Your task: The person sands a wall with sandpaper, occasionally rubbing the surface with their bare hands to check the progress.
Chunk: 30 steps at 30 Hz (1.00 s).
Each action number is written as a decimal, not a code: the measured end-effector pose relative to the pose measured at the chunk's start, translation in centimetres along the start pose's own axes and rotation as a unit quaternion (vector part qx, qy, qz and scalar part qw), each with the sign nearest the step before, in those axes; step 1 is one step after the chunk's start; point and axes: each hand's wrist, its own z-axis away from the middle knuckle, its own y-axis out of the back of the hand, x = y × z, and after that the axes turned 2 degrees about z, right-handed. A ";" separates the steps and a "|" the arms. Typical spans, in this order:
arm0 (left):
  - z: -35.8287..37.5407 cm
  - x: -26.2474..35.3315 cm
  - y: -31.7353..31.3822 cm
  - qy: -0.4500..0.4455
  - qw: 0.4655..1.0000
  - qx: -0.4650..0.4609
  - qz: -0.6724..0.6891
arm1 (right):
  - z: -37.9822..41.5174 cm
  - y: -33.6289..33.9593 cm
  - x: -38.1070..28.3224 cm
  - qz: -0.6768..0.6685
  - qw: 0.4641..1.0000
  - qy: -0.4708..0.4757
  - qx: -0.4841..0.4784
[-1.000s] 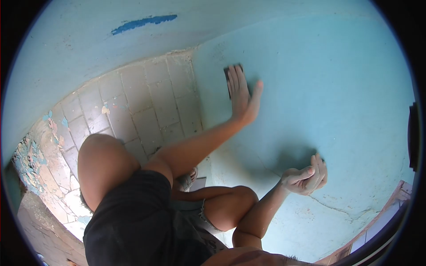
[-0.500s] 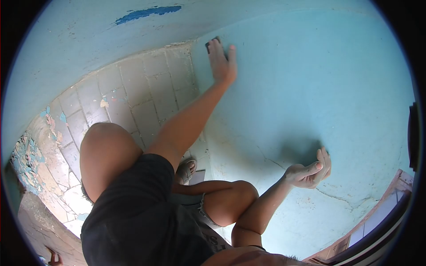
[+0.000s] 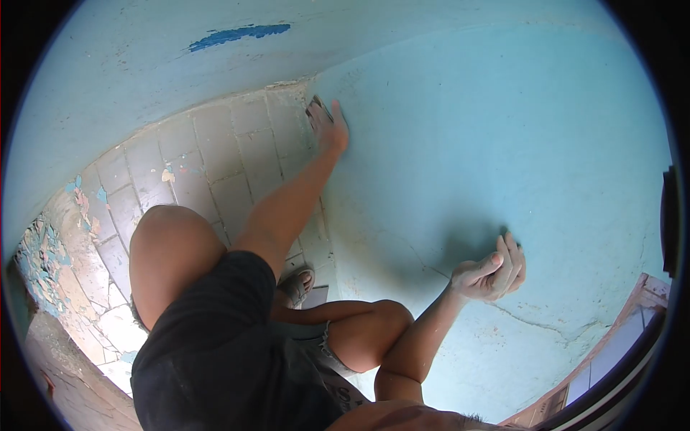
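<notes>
My left hand (image 3: 330,133) is stretched out to the base of the blue wall (image 3: 431,129), near the corner. Under its fingers is a small dark flat piece that looks like sandpaper (image 3: 314,108), mostly covered by the hand. The thumb stands apart from the fingers. To the right, my right hand (image 3: 492,271) is held at the same wall with loosely bent fingers and the thumb apart, and nothing shows in it. Its fingertips are at or very near the surface, where a dark shadow falls. Both hands look pale with dust.
Worn, pale floor tiles (image 3: 219,140) lie to the left, with flaked paint (image 3: 47,266) at the far left. Another wall carries a dark blue paint smear (image 3: 241,36). Cracks (image 3: 532,316) run below my right hand. My bent knees (image 3: 176,244) and sandalled foot (image 3: 298,284) are close by.
My left hand has moved down and to the left along the wall with the sandpaper, closer to the floor tiles. My right hand has shifted slightly left; the view has tilted a little.
</notes>
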 end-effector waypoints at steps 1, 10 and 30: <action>2.8 -0.5 -0.4 0.020 1.000 -0.004 -0.010 | 0.2 0.0 0.2 -0.004 1.000 0.008 0.012; -2.7 -0.7 0.7 -0.123 0.991 -0.029 0.037 | 0.4 -0.5 0.2 -0.013 0.999 0.010 0.035; -4.8 0.2 2.8 0.015 0.974 0.078 0.213 | 0.1 -0.8 0.0 -0.023 0.999 0.028 0.022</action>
